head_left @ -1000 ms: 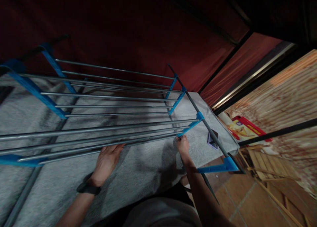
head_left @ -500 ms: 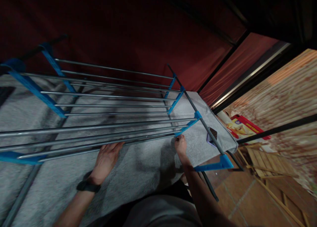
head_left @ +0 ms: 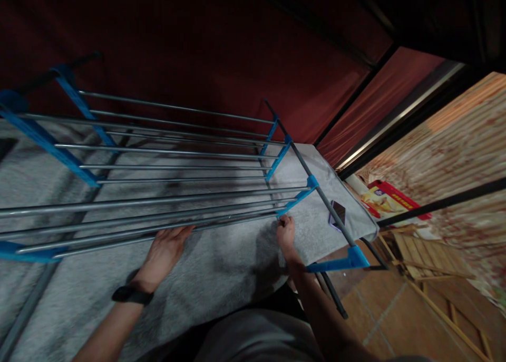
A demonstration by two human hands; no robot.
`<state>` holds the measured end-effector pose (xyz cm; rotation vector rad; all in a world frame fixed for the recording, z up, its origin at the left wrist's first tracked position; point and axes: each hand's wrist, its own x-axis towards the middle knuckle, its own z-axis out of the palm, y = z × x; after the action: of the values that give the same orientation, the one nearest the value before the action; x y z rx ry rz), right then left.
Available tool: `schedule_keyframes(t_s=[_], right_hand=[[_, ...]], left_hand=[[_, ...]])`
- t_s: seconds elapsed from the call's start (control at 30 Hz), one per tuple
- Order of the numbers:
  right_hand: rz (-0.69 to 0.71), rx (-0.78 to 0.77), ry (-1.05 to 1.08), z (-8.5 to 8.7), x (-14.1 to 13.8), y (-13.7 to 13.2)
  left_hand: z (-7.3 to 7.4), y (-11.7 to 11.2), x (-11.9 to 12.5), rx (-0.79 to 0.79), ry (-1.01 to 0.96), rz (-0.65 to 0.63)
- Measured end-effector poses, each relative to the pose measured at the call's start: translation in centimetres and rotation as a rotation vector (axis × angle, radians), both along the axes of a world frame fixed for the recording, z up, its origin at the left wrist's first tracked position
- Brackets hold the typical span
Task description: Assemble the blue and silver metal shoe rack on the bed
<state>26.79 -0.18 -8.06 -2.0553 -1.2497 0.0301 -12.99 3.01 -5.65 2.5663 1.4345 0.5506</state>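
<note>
A rack of long grey metal rods (head_left: 158, 204) with blue plastic end brackets (head_left: 294, 198) stands over a grey fleecy cloth (head_left: 221, 277). My left hand (head_left: 164, 254), with a black band on the wrist, lies flat and open on the cloth, its fingertips under the nearest rods. My right hand (head_left: 285, 234) is closed in a pinch at the right end of the nearest rod, just below a blue bracket. What its fingers grip is too small to make out.
A phone (head_left: 337, 215) lies on the cloth's right corner beside a dark side bar (head_left: 316, 191). A loose blue bracket (head_left: 340, 262) sticks out near my right forearm. A red box (head_left: 389, 201) and wooden slats (head_left: 430, 267) lie on the tiled floor. Dark red curtains hang behind.
The view has drifted slightly, so the rack sits a little higher and further left. Both hands stay where they were, the right still pinched at the rod's end.
</note>
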Motion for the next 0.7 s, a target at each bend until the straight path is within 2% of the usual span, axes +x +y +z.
schedule_keyframes(t_s=[0.33, 0.5, 0.63, 0.7], right_hand=[[-0.006, -0.023, 0.029, 0.5, -1.0, -0.2], [-0.056, -0.022, 0.060, 0.4, -1.6, 0.3], [-0.071, 0.003, 0.106, 0.3, -1.4, 0.8], [-0.017, 0.030, 0.148, 0.3, -1.0, 0.8]], left_hand=[[0.4, 0.7, -0.3, -0.074, 0.082, -0.038], [0.5, 0.5, -0.1, -0.031, 0.049, -0.038], [1.4, -1.5, -0.8, 0.083, -0.063, 0.020], [1.7, -3.6, -2.1, 0.124, -0.154, 0.157]])
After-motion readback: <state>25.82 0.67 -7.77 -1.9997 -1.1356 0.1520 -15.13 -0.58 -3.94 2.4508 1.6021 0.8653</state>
